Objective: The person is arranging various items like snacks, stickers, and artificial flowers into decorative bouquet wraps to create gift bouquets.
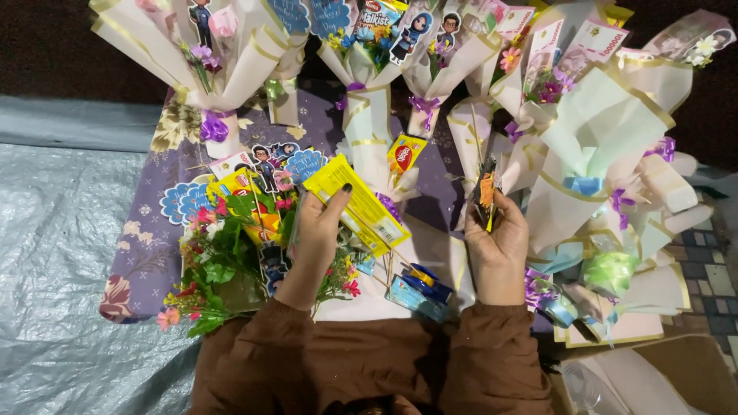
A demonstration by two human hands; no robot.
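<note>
The left hand (317,230) pinches a flat yellow foil snack packet (358,201), light and crinkly, by its edge; the right hand (498,240) grips a small orange-black wrapper (486,192).

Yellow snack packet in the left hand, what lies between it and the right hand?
Head view: white bouquet wrapping paper between yellow snack packet and right hand.

purple floral cloth (146,253) on grey tarp (54,230) carries wrapped bouquets (607,154).
</note>
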